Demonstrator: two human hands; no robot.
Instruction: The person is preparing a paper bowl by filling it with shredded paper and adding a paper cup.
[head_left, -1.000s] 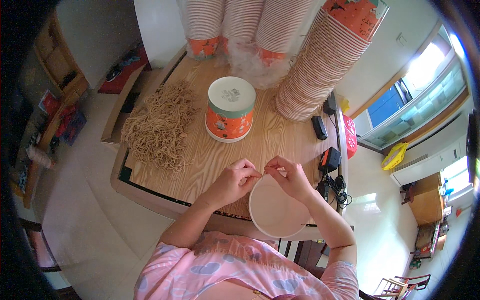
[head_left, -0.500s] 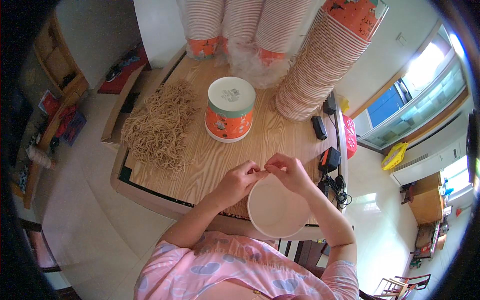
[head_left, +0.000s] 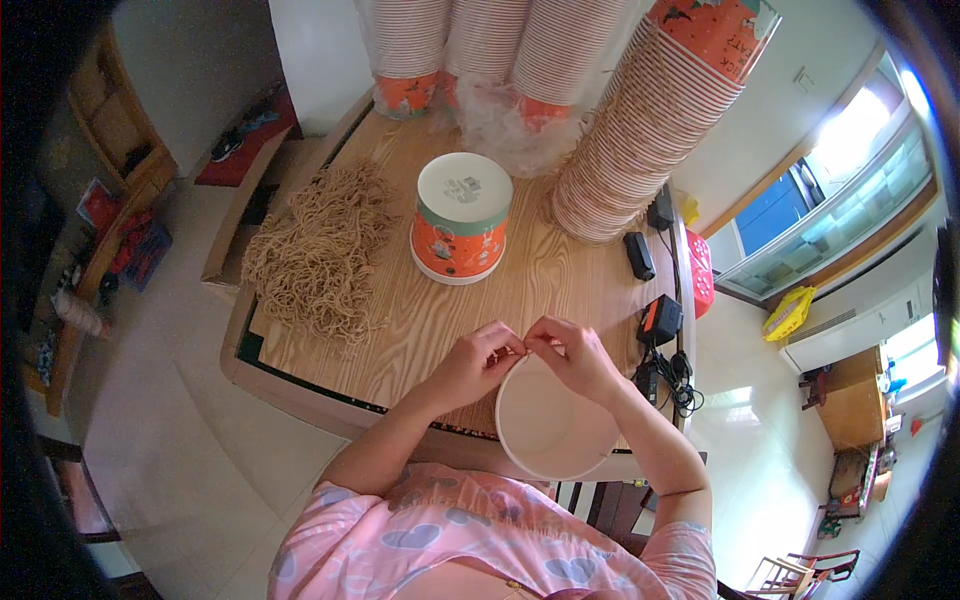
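A white-lined paper bucket (head_left: 557,425) is in front of me at the table's near edge, its mouth facing up toward me. My left hand (head_left: 480,358) and my right hand (head_left: 570,352) meet at its far rim, fingers pinched together. A tiny pale bit shows between the fingertips, too small to name. Farther off, an orange and green paper bucket (head_left: 460,235) stands upside down on the table. Left of it lies a loose heap of tan twine (head_left: 320,250).
A tall leaning stack of paper buckets (head_left: 640,130), with twine strands hanging on it, stands at the far right. Plastic-wrapped stacks (head_left: 485,40) line the back. Black adapters and a coiled cable (head_left: 680,385) lie along the table's right edge. A cardboard box (head_left: 245,215) adjoins the left side.
Both hands have shifted slightly at the bucket's far rim, the right hand a little left and nearer. The fingers remain pinched, and the bucket has barely moved.
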